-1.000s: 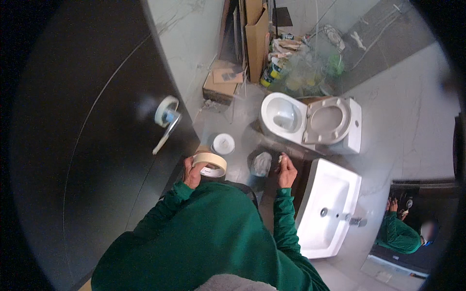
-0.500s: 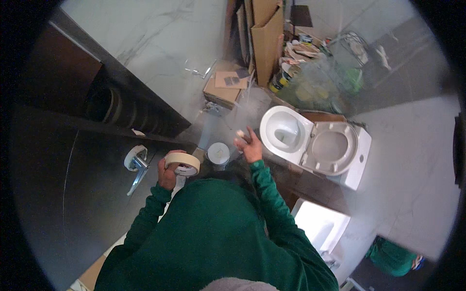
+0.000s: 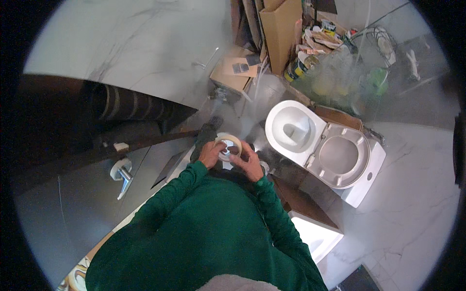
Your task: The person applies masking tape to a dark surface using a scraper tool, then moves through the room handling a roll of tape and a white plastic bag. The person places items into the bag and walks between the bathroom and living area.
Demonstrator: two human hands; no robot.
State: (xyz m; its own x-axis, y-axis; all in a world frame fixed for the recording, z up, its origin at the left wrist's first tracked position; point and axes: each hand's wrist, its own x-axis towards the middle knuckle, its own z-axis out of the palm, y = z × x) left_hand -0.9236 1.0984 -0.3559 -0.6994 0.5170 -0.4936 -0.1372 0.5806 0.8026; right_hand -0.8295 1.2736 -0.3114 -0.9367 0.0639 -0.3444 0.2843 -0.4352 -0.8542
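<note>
Seen from above in a bathroom, a person in a green top holds a cream roll of tape (image 3: pixel 237 141), a broad ring, in front of the body at waist level. The left hand (image 3: pixel 209 156) is mostly closed, its fingers curled around the ring's left side. The right hand (image 3: pixel 250 166) is half curled at the right side, fingertips near the hollow centre (whether they pinch the tape or only touch it, I cannot tell). The roll looks light and fairly stiff, unlikely to break or slip; its rim and open core would give the surest hold. To the right is a white toilet bowl (image 3: pixel 294 130); to the left, a metal door handle (image 3: pixel 125 181)
</note>
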